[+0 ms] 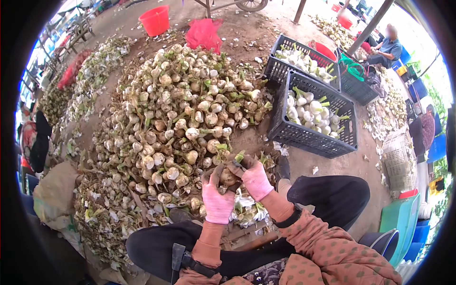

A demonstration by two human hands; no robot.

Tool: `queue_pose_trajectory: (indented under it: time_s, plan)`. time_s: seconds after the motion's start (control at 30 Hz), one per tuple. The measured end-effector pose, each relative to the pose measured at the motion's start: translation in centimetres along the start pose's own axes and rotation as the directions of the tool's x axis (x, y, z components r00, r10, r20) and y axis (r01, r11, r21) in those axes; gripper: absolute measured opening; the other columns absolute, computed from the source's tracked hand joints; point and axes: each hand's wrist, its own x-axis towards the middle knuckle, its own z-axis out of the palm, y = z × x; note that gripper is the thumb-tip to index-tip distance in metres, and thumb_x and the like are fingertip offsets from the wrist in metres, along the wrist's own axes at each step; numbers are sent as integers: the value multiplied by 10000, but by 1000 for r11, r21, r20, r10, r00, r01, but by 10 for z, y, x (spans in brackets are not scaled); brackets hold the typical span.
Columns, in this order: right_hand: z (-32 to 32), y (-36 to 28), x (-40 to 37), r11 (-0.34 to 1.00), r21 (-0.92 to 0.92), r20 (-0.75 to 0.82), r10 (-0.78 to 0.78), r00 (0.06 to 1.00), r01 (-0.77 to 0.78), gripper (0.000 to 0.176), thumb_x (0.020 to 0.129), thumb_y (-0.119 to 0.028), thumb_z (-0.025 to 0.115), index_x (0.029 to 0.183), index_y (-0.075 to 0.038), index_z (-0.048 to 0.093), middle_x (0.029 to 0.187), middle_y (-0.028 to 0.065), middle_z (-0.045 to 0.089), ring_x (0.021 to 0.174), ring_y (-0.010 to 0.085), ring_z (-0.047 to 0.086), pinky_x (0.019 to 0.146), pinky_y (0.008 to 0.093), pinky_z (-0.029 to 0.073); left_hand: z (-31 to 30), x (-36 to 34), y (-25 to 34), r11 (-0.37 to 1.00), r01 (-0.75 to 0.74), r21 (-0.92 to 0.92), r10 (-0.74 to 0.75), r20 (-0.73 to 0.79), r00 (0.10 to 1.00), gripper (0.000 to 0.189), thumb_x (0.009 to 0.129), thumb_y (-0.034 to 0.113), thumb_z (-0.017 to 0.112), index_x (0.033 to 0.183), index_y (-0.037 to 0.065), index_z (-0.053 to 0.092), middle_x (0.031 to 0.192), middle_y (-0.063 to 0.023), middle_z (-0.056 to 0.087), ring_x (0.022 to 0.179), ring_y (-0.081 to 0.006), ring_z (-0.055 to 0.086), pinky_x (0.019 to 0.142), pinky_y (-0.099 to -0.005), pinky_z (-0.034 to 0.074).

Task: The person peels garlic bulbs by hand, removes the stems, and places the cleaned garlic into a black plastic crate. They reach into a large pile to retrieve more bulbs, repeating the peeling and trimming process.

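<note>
A garlic bulb (229,177) with a short green stem is between my two hands, over the near edge of a big garlic pile (175,118). My left hand (217,195), in a pink glove with dark fingers, is closed on the bulb's left side. From the right, my right hand (252,178) in a matching glove grips the same bulb near its stem. The gloves partly cover the bulb. Unpeeled, brownish bulbs with stems make up the pile, and loose skins lie below my hands.
At right, a black crate (313,145) holds clean white garlic; another crate (270,66) stands behind it. A red bucket (155,21) and a red mesh bag (204,35) are beyond the pile. A seated person (388,47) is at far right. My bent knees flank the workspace.
</note>
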Motion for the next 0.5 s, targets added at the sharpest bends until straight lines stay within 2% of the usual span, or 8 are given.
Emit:
queue_pose_trajectory:
  time_s: [0.1, 0.2, 0.23, 0.3, 0.37, 0.4, 0.47, 0.5]
  plan:
    - [-2, -14, -8, 997, 23, 67, 65, 996, -67, 331, 878, -117, 651, 1174, 12, 580, 1046, 74, 650, 949, 125, 595, 856, 274, 481, -2, -4, 1, 999, -1, -49, 0, -14, 1000, 572, 646, 43, 781, 1183, 49, 583, 1097, -147, 531, 1018, -292, 545, 878, -360, 466]
    - [-6, -16, -10, 999, -9, 142, 39, 989, -38, 333, 887, -105, 630, 1190, 21, 569, 1056, 73, 650, 966, 126, 591, 869, 274, 477, -5, -4, 0, 995, 49, -90, -48, 7, 999, 565, 653, 77, 799, 1174, 33, 587, 1083, -135, 532, 1034, -265, 540, 898, -351, 462]
    - [-8, -14, -10, 999, -9, 142, 37, 989, -37, 333, 887, -105, 630, 1190, 21, 569, 1056, 73, 650, 966, 126, 591, 869, 274, 477, -5, -4, -3, 977, 89, -194, -80, 54, 995, 569, 676, 31, 776, 1201, 3, 557, 1128, -130, 536, 1024, -240, 561, 883, -334, 481]
    - [-10, -10, -10, 979, -184, 118, -64, 991, 85, 330, 881, -68, 612, 1192, 32, 566, 1038, 77, 659, 950, 129, 597, 866, 275, 479, -6, -3, -5, 947, 127, -294, -101, 104, 989, 574, 700, -15, 753, 1228, -26, 528, 1173, -125, 539, 1013, -216, 582, 868, -317, 499]
    - [-13, -14, -15, 948, -286, 80, -120, 989, 139, 294, 869, -55, 612, 1148, 34, 584, 1011, 85, 665, 909, 106, 590, 827, 264, 479, -10, -2, -1, 728, 339, -596, -226, 259, 939, 502, 803, 86, 718, 1251, 1, 511, 1148, -98, 566, 1001, -203, 580, 868, -302, 490]
    - [-14, -15, -17, 904, -388, 50, -177, 983, 182, 259, 858, -41, 611, 1105, 37, 602, 983, 93, 671, 869, 84, 584, 788, 253, 478, -12, -1, 2, 730, 336, -595, -222, 259, 940, 502, 803, 86, 718, 1251, 1, 511, 1148, -98, 566, 1001, -203, 580, 868, -302, 490]
    - [-28, 16, -13, 897, -371, 5, -255, 967, 239, 262, 841, -27, 611, 1095, 36, 604, 980, 104, 678, 880, 114, 608, 798, 270, 483, -16, 1, 9, 352, 511, -784, -350, 396, 849, 436, 893, 128, 626, 1278, -11, 476, 1138, -89, 592, 966, -178, 598, 828, -279, 502]
    - [-46, 54, -3, 932, -272, 45, -235, 971, 238, 281, 821, -41, 636, 1090, 36, 607, 985, 115, 680, 898, 143, 621, 811, 279, 487, -12, -3, -3, 364, 508, -781, -337, 398, 853, 375, 953, 213, 536, 1255, -4, 497, 1083, -71, 614, 951, -162, 600, 811, -296, 509]
